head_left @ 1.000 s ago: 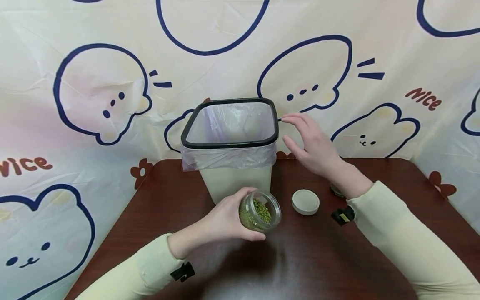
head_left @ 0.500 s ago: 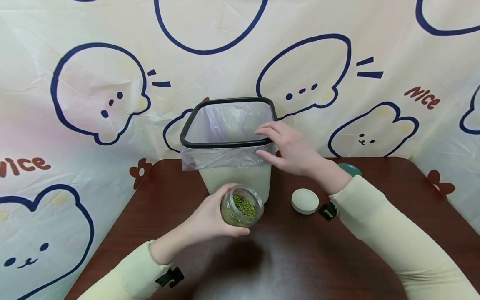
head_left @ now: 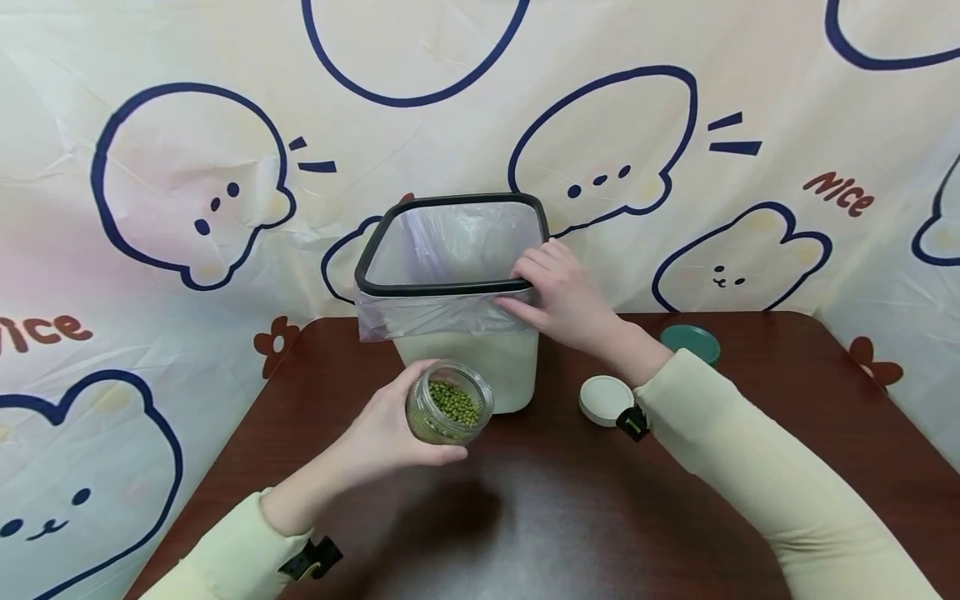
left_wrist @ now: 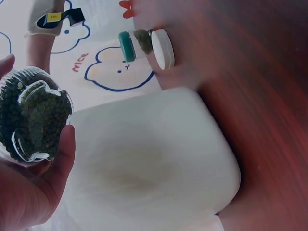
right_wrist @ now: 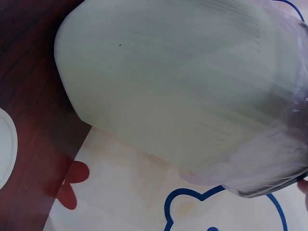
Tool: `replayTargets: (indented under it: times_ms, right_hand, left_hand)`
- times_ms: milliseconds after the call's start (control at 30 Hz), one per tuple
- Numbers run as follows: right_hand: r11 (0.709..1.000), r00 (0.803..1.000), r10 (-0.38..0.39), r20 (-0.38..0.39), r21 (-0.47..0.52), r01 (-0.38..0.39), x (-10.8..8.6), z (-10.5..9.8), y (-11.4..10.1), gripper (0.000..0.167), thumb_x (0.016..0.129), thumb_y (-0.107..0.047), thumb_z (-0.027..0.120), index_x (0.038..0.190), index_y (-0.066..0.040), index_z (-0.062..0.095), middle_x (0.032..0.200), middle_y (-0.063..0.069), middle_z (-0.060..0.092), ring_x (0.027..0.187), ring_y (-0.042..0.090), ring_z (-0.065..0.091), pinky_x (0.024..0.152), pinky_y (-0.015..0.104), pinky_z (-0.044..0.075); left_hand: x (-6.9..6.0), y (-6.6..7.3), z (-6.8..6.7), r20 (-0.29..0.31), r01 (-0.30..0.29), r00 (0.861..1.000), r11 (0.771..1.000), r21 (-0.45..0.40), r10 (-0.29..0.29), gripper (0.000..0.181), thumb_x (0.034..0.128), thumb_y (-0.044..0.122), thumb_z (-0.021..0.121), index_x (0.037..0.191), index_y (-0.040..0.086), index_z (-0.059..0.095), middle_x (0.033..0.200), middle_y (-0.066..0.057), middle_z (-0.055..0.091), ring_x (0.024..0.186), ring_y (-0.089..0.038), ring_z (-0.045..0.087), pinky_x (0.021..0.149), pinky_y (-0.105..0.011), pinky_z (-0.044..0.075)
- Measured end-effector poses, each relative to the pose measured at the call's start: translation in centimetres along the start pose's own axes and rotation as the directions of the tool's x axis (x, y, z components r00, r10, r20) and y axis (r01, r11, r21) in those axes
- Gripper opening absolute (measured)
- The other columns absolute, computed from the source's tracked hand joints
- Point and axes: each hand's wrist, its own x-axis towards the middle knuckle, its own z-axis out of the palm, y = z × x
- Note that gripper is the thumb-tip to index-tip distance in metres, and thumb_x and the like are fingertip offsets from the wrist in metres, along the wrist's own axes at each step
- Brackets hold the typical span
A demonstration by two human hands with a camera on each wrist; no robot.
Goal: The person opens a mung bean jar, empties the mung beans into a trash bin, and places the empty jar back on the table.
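My left hand (head_left: 386, 425) grips an open clear jar (head_left: 442, 425) of green beans (head_left: 453, 404), probably mung beans. The jar tilts with its mouth toward me; in the left wrist view the jar's base (left_wrist: 43, 115) shows. Behind it stands a pale trash bin (head_left: 495, 367) with a black rim (head_left: 442, 290) and a thin translucent bag (head_left: 420, 317) folded over it. With fingers over the rim and thumb outside, my right hand (head_left: 562, 296) holds the bin's near right corner. In the right wrist view, only a bit of that hand shows at the right edge.
On the brown table (head_left: 570, 508), a white lid (head_left: 606, 400) lies right of the bin, close under my right wrist. Farther back stands a jar with a teal lid (head_left: 692, 342), partly behind my right forearm. A patterned cloth backdrop (head_left: 450, 150) hangs behind the bin.
My right hand has moved left, from beside the bin onto its rim, and now grips it. My left hand has carried the jar left. The teal lid has come into view.
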Motion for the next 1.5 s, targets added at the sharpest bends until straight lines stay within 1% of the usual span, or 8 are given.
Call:
replayTargets:
  times_ms: [200, 367, 600, 833, 900, 1133, 1333, 1500]
  right_hand:
    - [1.0, 0.999, -0.018, -0.033, -0.023, 0.018, 0.1, 0.6, 0.3, 0.037, 0.078, -0.021, 0.082, 0.074, -0.006, 0.048, 0.069, 0.003, 0.044, 0.071, 0.026, 0.043, 0.077, 0.04, 0.035]
    - [1.0, 0.999, 0.001, -0.035, -0.002, -0.001, 0.1, 0.8, 0.2, 0.039, 0.077, -0.021, 0.083, 0.072, -0.006, 0.047, 0.068, 0.002, 0.044, 0.071, 0.024, 0.044, 0.075, 0.039, 0.035]
    - [1.0, 0.998, 0.011, -0.056, 0.016, -0.01, 0.0, 0.8, 0.2, 0.041, 0.076, -0.02, 0.084, 0.071, -0.006, 0.046, 0.067, 0.002, 0.043, 0.07, 0.024, 0.042, 0.072, 0.038, 0.033]
    - [1.0, 0.998, 0.02, -0.055, 0.007, -0.019, -0.2, 0.7, 0.1, 0.04, 0.076, -0.019, 0.084, 0.072, -0.006, 0.047, 0.068, 0.002, 0.043, 0.07, 0.023, 0.041, 0.073, 0.038, 0.033]
    - [1.0, 0.998, 0.022, -0.055, 0.005, -0.021, -0.1, 0.7, 0.1, 0.04, 0.076, -0.019, 0.084, 0.072, -0.006, 0.047, 0.068, 0.002, 0.044, 0.07, 0.023, 0.041, 0.073, 0.038, 0.034]
    - [0.999, 0.998, 0.031, -0.049, -0.01, -0.031, -0.2, 0.8, 0.0, 0.04, 0.077, -0.022, 0.084, 0.074, -0.005, 0.048, 0.07, 0.003, 0.044, 0.07, 0.023, 0.041, 0.074, 0.038, 0.034]
    - [1.0, 0.997, 0.029, -0.067, -0.01, -0.03, -0.2, 1.0, 0.1, 0.04, 0.076, -0.022, 0.084, 0.074, -0.005, 0.048, 0.07, 0.003, 0.044, 0.07, 0.024, 0.042, 0.074, 0.038, 0.034]
    - [0.999, 0.996, 0.034, -0.079, -0.006, -0.035, -0.2, 1.1, 0.0, 0.04, 0.076, -0.021, 0.084, 0.074, -0.005, 0.047, 0.071, 0.003, 0.045, 0.071, 0.024, 0.042, 0.074, 0.039, 0.034]
  left_hand:
    - [-0.4, -0.2, -1.2, -0.036, 0.024, 0.999, 0.999, 0.025, -0.023, 0.089, 0.0578, 0.031, 0.094, 0.133, 0.02, 0.048, 0.114, 0.006, 0.061, 0.103, -0.014, 0.058, 0.086, -0.044, 0.048]
    - [-0.8, -0.4, -2.4, -0.072, 0.04, 0.997, 0.998, 0.044, -0.037, 0.09, 0.0586, 0.031, 0.094, 0.134, 0.019, 0.047, 0.115, 0.004, 0.06, 0.104, -0.015, 0.057, 0.086, -0.045, 0.047]
    - [-0.9, 0.1, -4.7, -0.11, 0.025, 0.994, 0.998, 0.057, -0.018, 0.093, 0.0603, 0.027, 0.094, 0.137, 0.015, 0.044, 0.119, 0.0, 0.059, 0.106, -0.018, 0.055, 0.087, -0.047, 0.047]
    - [-1.1, 1.3, -7.6, -0.159, 0.006, 0.987, 0.994, 0.106, 0.011, 0.09, 0.0638, 0.022, 0.092, 0.139, 0.014, 0.044, 0.122, -0.001, 0.057, 0.108, -0.016, 0.053, 0.087, -0.025, 0.044]
    - [-1.1, 1.7, -8.4, -0.173, 0.003, 0.985, 0.993, 0.114, 0.017, 0.089, 0.0639, 0.019, 0.092, 0.139, 0.013, 0.044, 0.122, -0.002, 0.056, 0.107, -0.016, 0.052, 0.087, -0.021, 0.042]
    - [-0.6, 2.5, -10.9, -0.226, -0.027, 0.972, 0.989, 0.144, 0.059, 0.085, 0.0632, 0.011, 0.091, 0.136, 0.01, 0.046, 0.119, -0.004, 0.057, 0.104, -0.011, 0.052, 0.085, -0.016, 0.039]
    - [0.3, 2.7, -12.1, -0.256, 0.0, 0.965, 0.982, 0.187, 0.049, 0.088, 0.064, 0.012, 0.091, 0.138, 0.01, 0.044, 0.12, -0.005, 0.055, 0.104, -0.011, 0.049, 0.082, -0.02, 0.039]
    - [1.4, 2.7, -12.9, -0.276, 0.014, 0.961, 0.985, 0.17, 0.034, 0.088, 0.0647, 0.009, 0.09, 0.14, 0.011, 0.044, 0.123, -0.005, 0.055, 0.105, -0.011, 0.05, 0.084, -0.019, 0.039]
